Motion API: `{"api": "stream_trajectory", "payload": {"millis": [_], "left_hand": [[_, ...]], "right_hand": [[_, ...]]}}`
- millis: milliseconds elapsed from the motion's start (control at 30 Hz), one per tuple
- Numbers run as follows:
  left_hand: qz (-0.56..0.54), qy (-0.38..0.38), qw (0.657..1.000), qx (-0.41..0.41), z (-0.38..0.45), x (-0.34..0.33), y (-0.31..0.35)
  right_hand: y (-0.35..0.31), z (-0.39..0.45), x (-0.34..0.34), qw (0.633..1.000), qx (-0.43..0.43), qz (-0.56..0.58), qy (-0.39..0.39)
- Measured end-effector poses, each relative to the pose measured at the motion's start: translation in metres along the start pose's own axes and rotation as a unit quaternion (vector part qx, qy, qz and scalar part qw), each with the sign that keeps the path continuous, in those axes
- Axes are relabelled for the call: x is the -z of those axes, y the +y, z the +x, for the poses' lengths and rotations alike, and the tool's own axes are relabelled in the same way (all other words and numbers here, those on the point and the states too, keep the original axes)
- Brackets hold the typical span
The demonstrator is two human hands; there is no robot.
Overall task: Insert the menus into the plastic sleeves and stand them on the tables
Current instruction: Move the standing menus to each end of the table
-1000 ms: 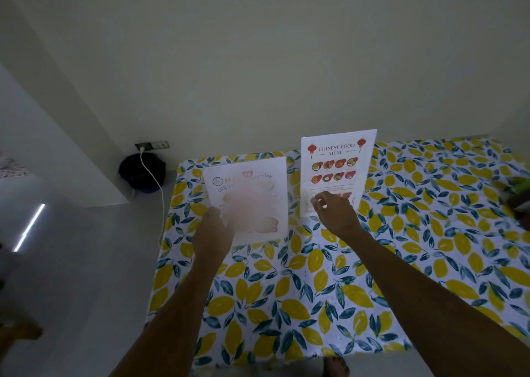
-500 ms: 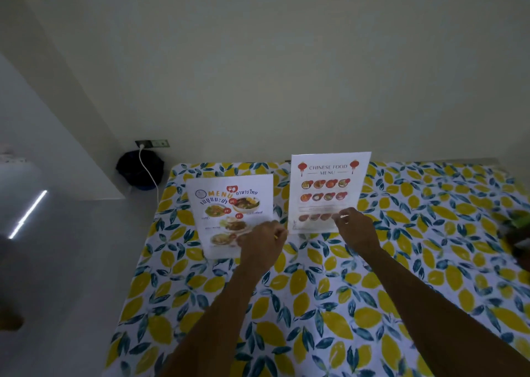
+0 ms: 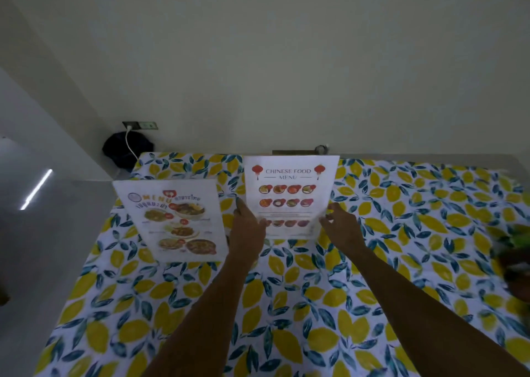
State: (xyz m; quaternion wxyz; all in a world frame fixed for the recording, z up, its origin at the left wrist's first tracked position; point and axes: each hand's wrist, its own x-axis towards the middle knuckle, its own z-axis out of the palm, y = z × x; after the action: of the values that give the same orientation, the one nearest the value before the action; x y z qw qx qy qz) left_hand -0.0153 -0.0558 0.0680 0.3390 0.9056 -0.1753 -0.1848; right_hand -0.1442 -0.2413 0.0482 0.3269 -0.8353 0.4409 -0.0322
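1. Worktop (image 3: 286, 305): covered with a cloth printed in yellow lemons and dark leaves; its far edge meets a pale wall.
2. Chinese food menu (image 3: 291, 187): white sheet, red lanterns and rows of dish photographs, standing upright near the middle of the worktop's far edge. Whether a plastic sleeve encloses it cannot be told.
3. Thai menu (image 3: 172, 219): white sheet with dish photographs, standing near the far left corner, just beside the Chinese food menu and apart from it, leaning back slightly.
4. Left hand (image 3: 248, 227): at the lower left edge of the Chinese food menu, fingers extended and touching the sheet.
5. Right hand (image 3: 342, 227): at the menu's lower right edge, fingers loosely curled; whether they pinch the sheet cannot be told.
6. Wall socket (image 3: 140, 125): left of the worktop, a white cable (image 3: 130, 144) plugged in.
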Motion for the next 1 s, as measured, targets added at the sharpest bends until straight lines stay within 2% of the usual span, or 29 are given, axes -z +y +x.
{"api": "stream_trajectory", "payload": {"millis": [167,433,700,800,1000], "left_hand": [[0.045,0.051,0.998,-0.01,0.015,-0.008,-0.005],[0.083,0.09,0.991,-0.056,0.022,-0.007,-0.004],[0.078,0.06,0.988,-0.117,0.009,0.007,0.005],[0.049,0.021,0.987,-0.153,0.004,0.014,0.022],[0.032,-0.044,0.963,-0.265,-0.007,0.007,0.088]], "right_hand": [[0.007,0.01,-0.006,0.999,0.04,0.009,0.005],[0.014,0.012,-0.003,0.997,0.065,0.039,0.004],[0.016,-0.005,0.028,0.997,0.065,0.026,0.032],[0.025,-0.017,0.059,0.997,0.072,-0.005,0.042],[0.055,-0.048,0.141,0.994,0.047,-0.044,0.086]]}}
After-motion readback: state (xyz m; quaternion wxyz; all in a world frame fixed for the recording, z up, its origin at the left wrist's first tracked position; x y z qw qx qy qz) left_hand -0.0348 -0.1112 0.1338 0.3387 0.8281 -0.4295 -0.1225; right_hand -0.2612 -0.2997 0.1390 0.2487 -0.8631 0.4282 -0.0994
